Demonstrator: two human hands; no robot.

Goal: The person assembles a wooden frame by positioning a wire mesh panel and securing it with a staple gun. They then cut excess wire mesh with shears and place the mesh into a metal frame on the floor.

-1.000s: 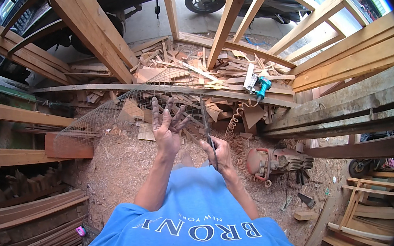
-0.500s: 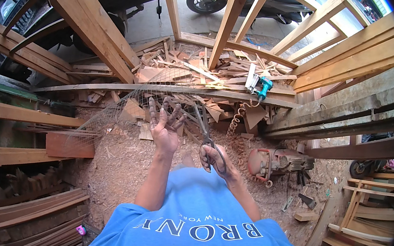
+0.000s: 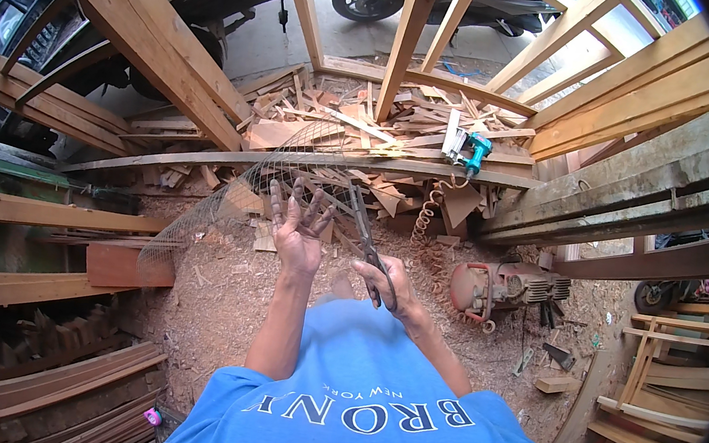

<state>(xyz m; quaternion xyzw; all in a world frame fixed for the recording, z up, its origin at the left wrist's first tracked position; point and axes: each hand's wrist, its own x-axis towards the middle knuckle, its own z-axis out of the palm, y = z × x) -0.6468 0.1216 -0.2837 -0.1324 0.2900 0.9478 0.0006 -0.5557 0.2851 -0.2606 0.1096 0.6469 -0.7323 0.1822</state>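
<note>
My left hand (image 3: 299,239) is raised palm up in front of my chest, its fingers spread apart. Around and behind those fingers lies a sheet of thin wire mesh (image 3: 213,204), curving down to the left; whether the hand touches it I cannot tell. To the right, my right hand (image 3: 385,280) is wrapped round the handles of a pair of dark metal snips (image 3: 364,225). The long blades point away from me, close by the mesh's right edge, where fine wires are hard to make out.
Beyond my hands a long plank (image 3: 230,156) crosses a heap of wood offcuts (image 3: 323,120). A teal nail gun (image 3: 476,152) with a coiled hose rests there. A red compressor (image 3: 487,291) and a handsaw (image 3: 559,357) are at right. Timber frames (image 3: 407,42) stand ahead; stacked boards (image 3: 59,389) lie left.
The snips have turned slightly in my right hand, and their handle loops look closer together. My left hand stays spread in nearly the same place. The view has shifted a little.
</note>
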